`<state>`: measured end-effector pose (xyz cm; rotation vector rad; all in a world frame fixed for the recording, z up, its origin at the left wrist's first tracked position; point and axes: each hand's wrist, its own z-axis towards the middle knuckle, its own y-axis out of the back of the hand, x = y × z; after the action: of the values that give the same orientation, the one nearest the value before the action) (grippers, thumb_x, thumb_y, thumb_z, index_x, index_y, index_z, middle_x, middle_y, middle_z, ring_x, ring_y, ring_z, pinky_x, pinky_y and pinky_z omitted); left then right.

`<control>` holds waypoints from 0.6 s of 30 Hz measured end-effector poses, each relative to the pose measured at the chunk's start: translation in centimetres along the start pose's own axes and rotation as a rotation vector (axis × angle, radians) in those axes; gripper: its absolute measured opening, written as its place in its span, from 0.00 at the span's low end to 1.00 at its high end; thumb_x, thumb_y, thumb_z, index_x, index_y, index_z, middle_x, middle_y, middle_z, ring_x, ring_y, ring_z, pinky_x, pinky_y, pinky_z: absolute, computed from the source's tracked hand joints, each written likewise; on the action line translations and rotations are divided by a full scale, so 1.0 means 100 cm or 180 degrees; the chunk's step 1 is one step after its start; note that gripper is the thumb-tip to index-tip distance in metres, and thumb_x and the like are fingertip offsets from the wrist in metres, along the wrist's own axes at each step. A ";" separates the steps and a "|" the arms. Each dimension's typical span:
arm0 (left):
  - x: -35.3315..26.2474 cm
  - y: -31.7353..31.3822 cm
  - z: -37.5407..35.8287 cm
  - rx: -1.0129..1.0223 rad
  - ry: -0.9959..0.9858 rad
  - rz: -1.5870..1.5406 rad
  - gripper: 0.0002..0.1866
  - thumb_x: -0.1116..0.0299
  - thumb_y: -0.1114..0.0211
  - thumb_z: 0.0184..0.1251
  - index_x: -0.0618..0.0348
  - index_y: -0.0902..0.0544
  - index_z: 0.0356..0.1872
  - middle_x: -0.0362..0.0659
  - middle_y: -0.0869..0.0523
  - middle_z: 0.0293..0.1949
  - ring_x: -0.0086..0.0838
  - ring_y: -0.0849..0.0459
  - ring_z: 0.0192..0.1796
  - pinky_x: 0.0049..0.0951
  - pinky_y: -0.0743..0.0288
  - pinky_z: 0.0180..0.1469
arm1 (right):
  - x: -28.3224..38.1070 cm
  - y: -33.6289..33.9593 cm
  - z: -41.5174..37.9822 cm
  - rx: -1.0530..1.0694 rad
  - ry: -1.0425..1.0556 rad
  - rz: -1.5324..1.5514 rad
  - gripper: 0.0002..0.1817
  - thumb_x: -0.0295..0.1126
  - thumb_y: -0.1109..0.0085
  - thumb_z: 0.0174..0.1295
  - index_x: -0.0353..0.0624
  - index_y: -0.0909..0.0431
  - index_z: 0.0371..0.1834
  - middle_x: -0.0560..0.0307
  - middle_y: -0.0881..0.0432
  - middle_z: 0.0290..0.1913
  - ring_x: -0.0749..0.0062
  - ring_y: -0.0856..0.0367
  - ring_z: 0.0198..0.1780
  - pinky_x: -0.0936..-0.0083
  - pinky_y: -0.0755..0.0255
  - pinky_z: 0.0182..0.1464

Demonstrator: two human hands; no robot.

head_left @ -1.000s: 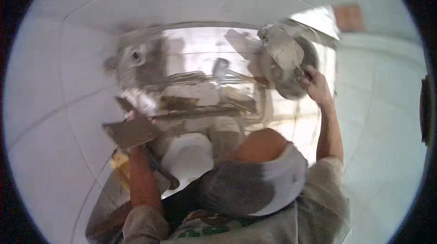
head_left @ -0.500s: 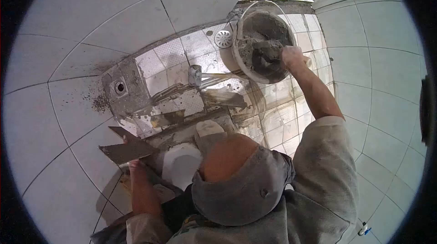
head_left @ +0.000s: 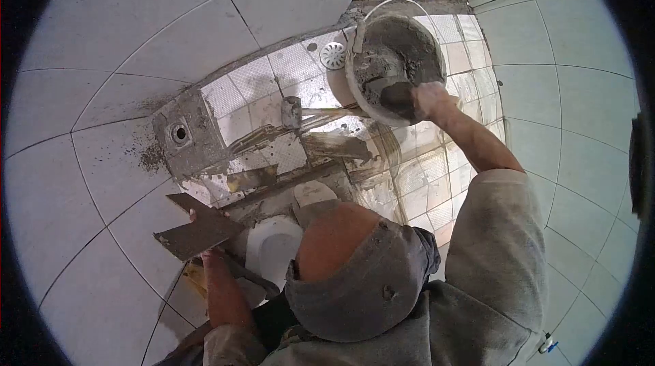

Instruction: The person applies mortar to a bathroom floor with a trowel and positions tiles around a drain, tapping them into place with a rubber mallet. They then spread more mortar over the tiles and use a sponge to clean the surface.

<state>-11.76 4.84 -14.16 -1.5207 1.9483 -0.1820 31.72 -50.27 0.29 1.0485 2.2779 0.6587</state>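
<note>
My left hand [head_left: 209, 255] is closed on a grey, notched piece of tile [head_left: 199, 235] at the lower left, its fingers partly hidden behind it. The tile is held tilted above the floor. At the upper right, my right hand [head_left: 433, 100] is wrapped around the handle of a trowel [head_left: 396, 98], most of which the hand covers. The trowel's dark blade is inside a bucket [head_left: 353, 86], near its lower rim. Wet grey mortar [head_left: 396, 45] lies in the bucket. A capped head [head_left: 368, 284], seen from above, covers the lower middle of the view.
A mallet [head_left: 291, 112] lies left of the bucket, its handle reaching toward it. A round drain cover [head_left: 333, 55] and a pipe opening [head_left: 180, 134] are set in the floor. A white rounded bowl [head_left: 273, 243] stands near the head. Tiled walls [head_left: 566, 100] enclose the space.
The trowel blade has shifted lower in the bucket, exposing more mortar above it. My right hand has dropped slightly. The tile in my left hand has moved a little right and down.
</note>
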 end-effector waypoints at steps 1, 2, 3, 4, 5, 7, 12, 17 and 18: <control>0.000 0.002 0.000 -0.0017 0.0014 0.0021 0.32 0.38 0.50 0.68 0.58 0.18 0.48 0.53 0.14 0.42 0.52 0.18 0.50 0.54 0.24 0.54 | 0.003 -0.005 0.000 -0.0075 -0.0013 0.0013 0.10 0.36 0.39 0.49 0.47 0.14 0.33 0.52 0.13 0.37 0.62 0.13 0.42 0.67 0.20 0.43; 0.000 0.005 0.002 -0.0018 0.0031 0.0031 0.32 0.38 0.50 0.68 0.58 0.18 0.48 0.53 0.14 0.42 0.52 0.18 0.50 0.55 0.24 0.54 | 0.005 -0.010 0.001 -0.0159 -0.0036 0.0034 0.11 0.36 0.39 0.49 0.48 0.14 0.33 0.51 0.13 0.37 0.61 0.13 0.42 0.67 0.20 0.43; 0.000 0.005 0.003 -0.0023 0.0032 0.0039 0.32 0.38 0.50 0.68 0.58 0.18 0.48 0.52 0.14 0.42 0.52 0.18 0.50 0.55 0.24 0.55 | 0.005 -0.013 0.003 -0.0163 -0.0046 0.0049 0.11 0.36 0.39 0.49 0.48 0.14 0.33 0.51 0.13 0.37 0.61 0.13 0.42 0.67 0.20 0.43; 0.000 0.004 0.004 -0.0027 0.0052 0.0086 0.32 0.38 0.50 0.68 0.58 0.18 0.48 0.52 0.14 0.41 0.52 0.18 0.50 0.55 0.24 0.55 | 0.003 -0.015 0.006 -0.0176 -0.0107 0.0227 0.11 0.37 0.39 0.48 0.47 0.14 0.33 0.50 0.13 0.37 0.59 0.13 0.42 0.66 0.20 0.43; 0.000 0.004 0.004 -0.0025 0.0016 0.0057 0.31 0.38 0.50 0.68 0.58 0.18 0.48 0.52 0.14 0.41 0.52 0.17 0.49 0.55 0.24 0.54 | 0.001 -0.017 0.008 -0.0192 -0.0171 0.0404 0.12 0.37 0.39 0.47 0.46 0.15 0.33 0.49 0.13 0.37 0.57 0.13 0.41 0.66 0.20 0.44; -0.001 -0.007 0.001 0.0010 0.0011 0.0041 0.30 0.38 0.49 0.68 0.57 0.18 0.47 0.52 0.14 0.40 0.51 0.17 0.48 0.55 0.24 0.54 | -0.011 -0.013 0.009 -0.0307 -0.0062 0.0563 0.11 0.36 0.40 0.45 0.43 0.15 0.29 0.46 0.14 0.34 0.54 0.14 0.39 0.64 0.19 0.41; -0.003 -0.023 -0.010 0.0055 -0.0028 0.0040 0.28 0.39 0.48 0.68 0.56 0.18 0.46 0.50 0.14 0.38 0.49 0.17 0.45 0.54 0.24 0.54 | -0.021 -0.013 0.013 -0.0484 0.0278 0.0512 0.12 0.36 0.39 0.42 0.38 0.17 0.24 0.42 0.15 0.30 0.48 0.15 0.36 0.61 0.19 0.39; -0.001 -0.037 -0.012 0.0123 -0.0024 0.0024 0.26 0.40 0.47 0.68 0.54 0.18 0.45 0.49 0.14 0.37 0.48 0.17 0.42 0.54 0.23 0.53 | -0.030 -0.019 0.012 -0.0538 0.0333 0.0478 0.14 0.39 0.39 0.43 0.38 0.17 0.25 0.41 0.16 0.30 0.46 0.16 0.36 0.58 0.20 0.41; -0.001 -0.040 -0.012 0.0138 -0.0026 0.0021 0.26 0.41 0.47 0.68 0.54 0.18 0.45 0.49 0.14 0.36 0.47 0.17 0.42 0.54 0.23 0.53 | -0.034 -0.025 0.014 -0.0541 0.0335 0.0474 0.14 0.39 0.39 0.43 0.38 0.17 0.25 0.41 0.16 0.30 0.46 0.16 0.36 0.58 0.20 0.41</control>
<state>-9.17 3.35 -11.24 -1.4847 1.9304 -0.2135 33.20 -54.14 -1.43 1.1313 2.2005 0.9719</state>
